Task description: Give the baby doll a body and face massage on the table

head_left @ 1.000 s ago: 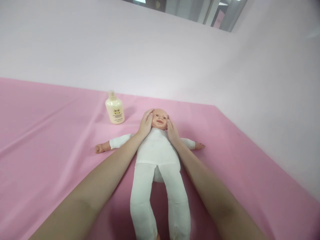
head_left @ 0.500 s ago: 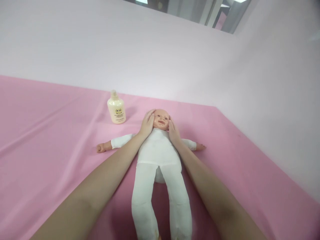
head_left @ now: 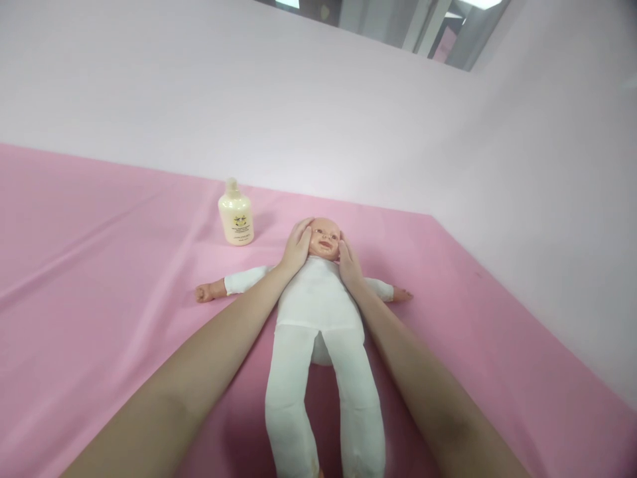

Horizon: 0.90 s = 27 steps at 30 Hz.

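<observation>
A baby doll (head_left: 318, 299) in white clothes lies on its back on the pink cloth, its legs toward me and its arms stretched out sideways. My left hand (head_left: 298, 244) is cupped against the left side of its head, fingers together and pointing away from me. On the other side, my right hand (head_left: 350, 262) is pressed to the cheek in the same way, so the head is held between both palms. My fingertips partly disappear behind the head. Left of the head stands a cream-coloured pump bottle (head_left: 236, 216) with a printed label, apart from both hands.
The pink cloth (head_left: 99, 265) covers the surface and shows several long creases on the left. Behind it and along the right rises a white wall (head_left: 298, 113). A window (head_left: 388, 23) or glass panel sits at the top.
The whole view has shifted slightly, with the doll and bottle a little farther right in the picture. Both hands stay on the doll's head.
</observation>
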Tool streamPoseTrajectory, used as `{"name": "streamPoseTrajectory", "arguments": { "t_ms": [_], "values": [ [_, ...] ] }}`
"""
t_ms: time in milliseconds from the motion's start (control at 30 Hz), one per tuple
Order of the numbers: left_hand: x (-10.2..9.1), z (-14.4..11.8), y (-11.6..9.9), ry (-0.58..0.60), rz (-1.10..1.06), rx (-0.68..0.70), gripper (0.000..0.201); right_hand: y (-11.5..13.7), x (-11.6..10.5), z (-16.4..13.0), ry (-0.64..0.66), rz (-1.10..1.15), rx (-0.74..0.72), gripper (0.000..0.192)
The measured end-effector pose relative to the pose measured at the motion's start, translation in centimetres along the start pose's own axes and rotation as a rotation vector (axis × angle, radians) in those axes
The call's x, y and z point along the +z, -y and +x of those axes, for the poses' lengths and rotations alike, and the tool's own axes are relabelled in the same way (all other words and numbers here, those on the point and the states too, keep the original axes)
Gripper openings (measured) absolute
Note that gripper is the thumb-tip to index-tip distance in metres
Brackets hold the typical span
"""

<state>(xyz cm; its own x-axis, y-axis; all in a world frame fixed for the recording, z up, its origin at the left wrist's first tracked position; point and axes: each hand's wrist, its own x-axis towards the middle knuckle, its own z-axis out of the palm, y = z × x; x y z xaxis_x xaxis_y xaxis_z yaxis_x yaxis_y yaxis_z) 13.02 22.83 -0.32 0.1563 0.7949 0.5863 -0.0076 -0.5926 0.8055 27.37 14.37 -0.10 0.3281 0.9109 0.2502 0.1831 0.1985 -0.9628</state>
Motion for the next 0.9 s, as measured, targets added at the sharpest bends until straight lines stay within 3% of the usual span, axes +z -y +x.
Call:
{"name": "streamPoseTrajectory", "arguments": {
  "t_ms": [900],
  "values": [
    [0.04, 0.04, -0.03, -0.007, 0.018, -0.012, 0.039, 0.37, 0.12, -0.22, -0.011, 0.002, 0.016, 0.059]
  ]
}}
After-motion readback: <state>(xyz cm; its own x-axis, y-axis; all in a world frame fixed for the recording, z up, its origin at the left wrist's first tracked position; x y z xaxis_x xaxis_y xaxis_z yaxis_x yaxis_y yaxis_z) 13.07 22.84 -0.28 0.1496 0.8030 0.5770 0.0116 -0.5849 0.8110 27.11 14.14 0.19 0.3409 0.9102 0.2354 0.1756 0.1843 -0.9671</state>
